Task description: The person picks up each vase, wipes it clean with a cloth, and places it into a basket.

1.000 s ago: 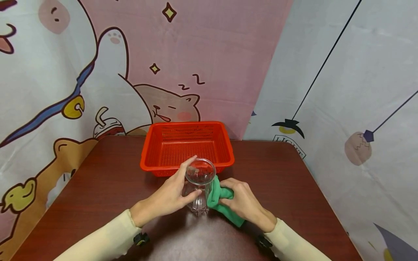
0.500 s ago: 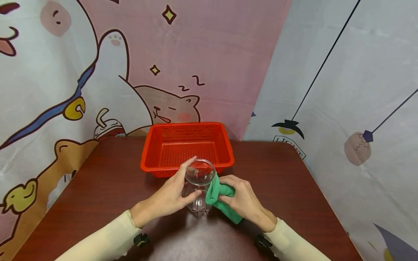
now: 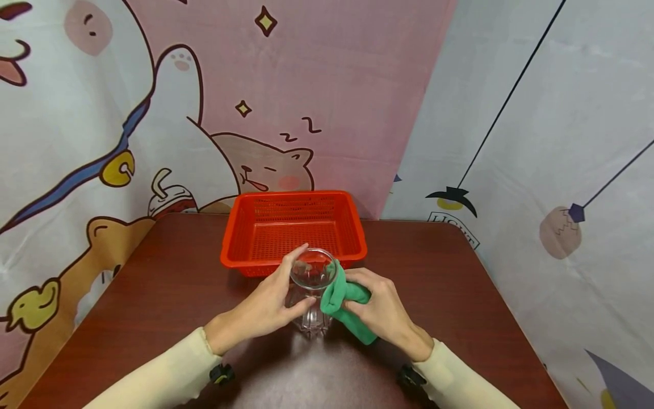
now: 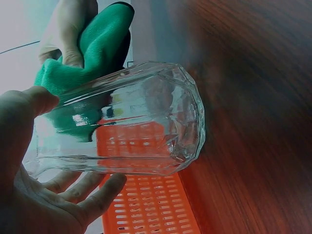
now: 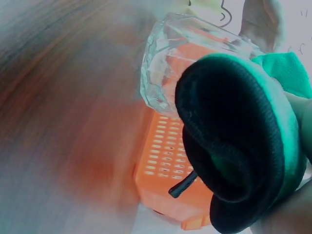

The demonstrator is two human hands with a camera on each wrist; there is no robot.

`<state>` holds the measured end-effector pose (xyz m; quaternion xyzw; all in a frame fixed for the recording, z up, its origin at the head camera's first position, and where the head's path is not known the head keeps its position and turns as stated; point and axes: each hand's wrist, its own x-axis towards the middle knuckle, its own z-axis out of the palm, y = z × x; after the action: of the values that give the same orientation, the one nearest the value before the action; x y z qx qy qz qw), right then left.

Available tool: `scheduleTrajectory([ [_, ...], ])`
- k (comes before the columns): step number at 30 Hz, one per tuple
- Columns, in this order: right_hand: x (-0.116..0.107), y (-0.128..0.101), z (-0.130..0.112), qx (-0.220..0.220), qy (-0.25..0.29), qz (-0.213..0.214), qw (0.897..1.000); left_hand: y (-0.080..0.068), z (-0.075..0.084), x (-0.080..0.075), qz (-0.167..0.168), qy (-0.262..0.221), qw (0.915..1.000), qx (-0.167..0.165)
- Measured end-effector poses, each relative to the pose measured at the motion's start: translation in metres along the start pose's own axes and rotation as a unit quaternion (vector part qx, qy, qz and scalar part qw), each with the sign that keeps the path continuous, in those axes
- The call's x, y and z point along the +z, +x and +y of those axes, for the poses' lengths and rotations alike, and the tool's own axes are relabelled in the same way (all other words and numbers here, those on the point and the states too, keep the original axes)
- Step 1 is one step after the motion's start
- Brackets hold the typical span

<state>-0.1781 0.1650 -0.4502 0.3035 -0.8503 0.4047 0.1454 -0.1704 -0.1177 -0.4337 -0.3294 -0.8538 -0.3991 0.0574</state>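
Note:
A clear glass jar [image 3: 313, 301] with a faceted base stands mouth up in the head view. My left hand [image 3: 265, 304] grips its left side near the rim, thumb on the near face and fingers behind. In the left wrist view the glass jar [image 4: 141, 122] is see-through, with the red basket showing behind it. My right hand [image 3: 383, 307] pinches a folded green cloth [image 3: 352, 312] against the jar's right side, close under the rim. Up close in the right wrist view, the green cloth [image 5: 287, 73] shows a dark edge and a black loop [image 5: 183, 184].
A red perforated plastic basket [image 3: 293, 227] stands just behind the jar on the dark wood table [image 3: 429, 267]. Beyond the table hangs a printed cartoon curtain [image 3: 357, 85]. Each sleeve has a small black device [image 3: 221, 374] under the wrist.
My right hand has moved the cloth slightly up along the jar's right side, so that it reaches the rim. The left hand and the jar have stayed in place.

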Motion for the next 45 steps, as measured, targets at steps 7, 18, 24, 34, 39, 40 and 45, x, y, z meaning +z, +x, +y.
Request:
scheduleTrajectory([
  [7,-0.0031,0.0027,-0.0028,-0.004,0.027,0.019,0.999,0.0003,0.0002,-0.0011,-0.004,-0.002,1.0,0.002],
  [18,-0.0076,0.0034,-0.0041,0.008,0.069,0.051,0.996,-0.0002,-0.001,0.0,-0.001,-0.009,1.0,0.0],
  [24,-0.0066,0.0019,-0.004,0.026,0.083,0.045,0.995,-0.0007,-0.0007,0.0009,0.004,-0.007,1.0,-0.003],
  [34,-0.0027,0.0029,-0.0044,0.044,0.109,0.044,0.992,-0.0001,0.0002,-0.0002,0.0,-0.01,0.9999,0.006],
  [39,-0.0007,0.0033,-0.0039,0.048,0.123,0.043,0.99,-0.0004,0.0002,-0.0002,0.001,-0.008,0.9999,0.009],
  [40,-0.0006,0.0034,-0.0037,0.047,0.123,0.042,0.99,-0.0003,0.0004,-0.0001,0.001,-0.008,0.9999,0.009],
  [45,-0.0001,0.0039,-0.0028,0.042,0.123,0.038,0.991,-0.0002,0.0003,0.0,0.002,-0.006,1.0,0.005],
])
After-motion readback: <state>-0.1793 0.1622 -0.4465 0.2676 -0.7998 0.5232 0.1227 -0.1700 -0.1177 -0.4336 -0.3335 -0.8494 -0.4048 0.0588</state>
